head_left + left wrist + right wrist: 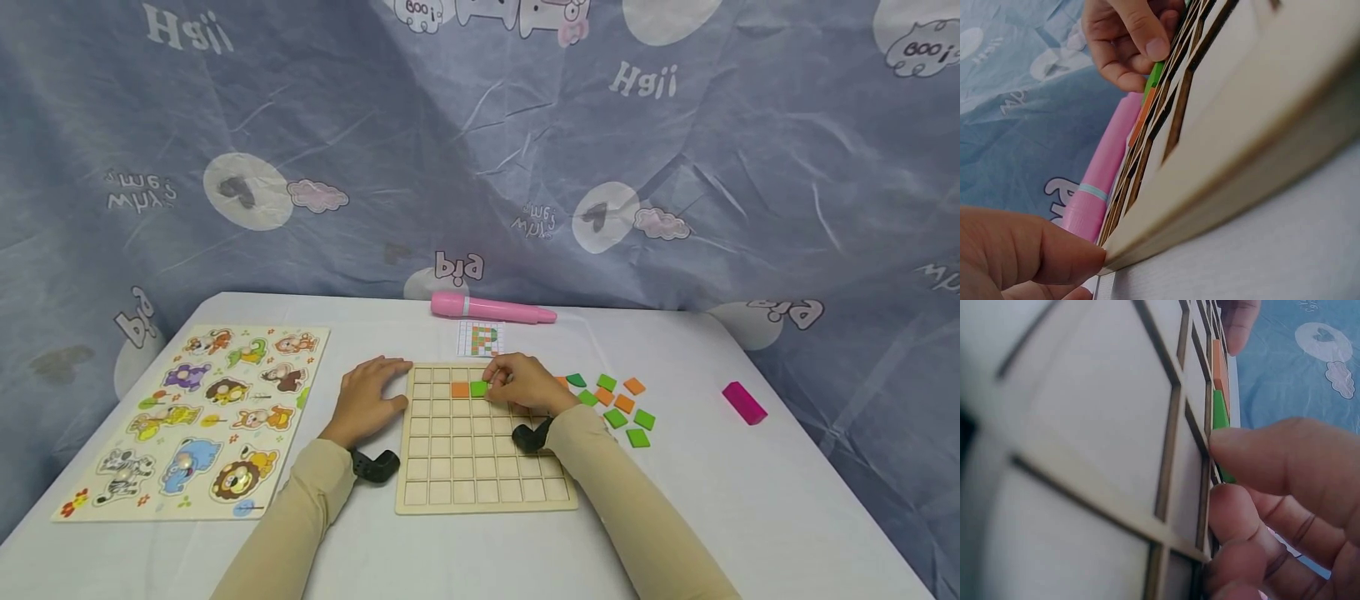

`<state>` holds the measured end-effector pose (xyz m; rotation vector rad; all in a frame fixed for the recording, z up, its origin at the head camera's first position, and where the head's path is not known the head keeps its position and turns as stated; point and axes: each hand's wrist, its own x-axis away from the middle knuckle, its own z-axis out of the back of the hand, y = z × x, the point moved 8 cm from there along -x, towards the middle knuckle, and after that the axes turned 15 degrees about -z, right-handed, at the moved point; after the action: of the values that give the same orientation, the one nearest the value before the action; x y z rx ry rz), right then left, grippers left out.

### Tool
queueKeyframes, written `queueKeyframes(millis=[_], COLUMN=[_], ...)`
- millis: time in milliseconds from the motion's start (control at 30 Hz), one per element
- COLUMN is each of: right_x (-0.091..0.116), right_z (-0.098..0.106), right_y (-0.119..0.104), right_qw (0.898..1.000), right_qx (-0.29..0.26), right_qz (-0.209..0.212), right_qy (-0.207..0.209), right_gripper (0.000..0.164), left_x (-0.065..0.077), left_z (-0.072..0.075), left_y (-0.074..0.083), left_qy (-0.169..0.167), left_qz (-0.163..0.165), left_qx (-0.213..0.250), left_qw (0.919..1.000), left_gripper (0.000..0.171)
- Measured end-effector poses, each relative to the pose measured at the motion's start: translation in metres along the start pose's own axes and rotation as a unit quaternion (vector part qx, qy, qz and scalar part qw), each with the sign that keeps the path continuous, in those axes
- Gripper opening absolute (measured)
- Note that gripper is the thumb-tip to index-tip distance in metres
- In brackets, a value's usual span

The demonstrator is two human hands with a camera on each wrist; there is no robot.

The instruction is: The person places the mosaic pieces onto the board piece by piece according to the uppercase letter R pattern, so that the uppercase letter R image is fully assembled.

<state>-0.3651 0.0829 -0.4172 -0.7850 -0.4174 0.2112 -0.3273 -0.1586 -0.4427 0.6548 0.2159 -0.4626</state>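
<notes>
The right hand (pixel 527 382) leans over the far part of a wooden grid board (pixel 442 447), its grip closed in a pinch of thumb and forefinger on a green tile (pixel 477 389). That tile sits in the second row from the far edge, fourth column from the left, just beside an orange tile (pixel 459 390); whether the bit of green under the thumb belongs to a second piece cannot be told. The left hand (pixel 369 400) has a loose, spread grip, with fingertip and thumb touching the board's left edge near its far corner. Beyond the board on the white worktop (pixel 787 517) lie a small pattern card (pixel 481 339) and a pink pen-shaped object (pixel 492 308); loose tiles (pixel 638 438) are scattered to the right, and an animal puzzle (pixel 171 510) lies on the left.
</notes>
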Motion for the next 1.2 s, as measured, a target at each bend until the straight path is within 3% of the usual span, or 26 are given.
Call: queueKeyframes(millis=[333,533,767,1200], right_x=[0.000,0.004,0.013,0.041], right_z=[0.002,0.002,0.008,0.025], right_y=[0.004,0.004,0.008,0.033], right_qw=[1.000,0.999,0.996,0.985], right_qx=[-0.008,-0.018,-0.069,-0.154], right_qz=[-0.013,0.011,0.039,0.022], right_qy=[-0.005,-0.028,-0.047,-0.077], right_gripper=[0.022,0.024,0.027,0.037], left_x=[-0.002,0.000,0.002,0.000], left_z=[0.000,0.000,-0.001,-0.002], left_y=[0.000,-0.001,-0.003,-0.003], left_qy=[0.001,-0.001,0.000,0.000], left_qz=[-0.005,0.000,-0.003,-0.005], left_qx=[-0.003,-0.003,-0.003,-0.003], left_qw=[1.0000,1.0000,1.0000,1.0000], left_gripper=[0.062,0.062,0.061,0.061])
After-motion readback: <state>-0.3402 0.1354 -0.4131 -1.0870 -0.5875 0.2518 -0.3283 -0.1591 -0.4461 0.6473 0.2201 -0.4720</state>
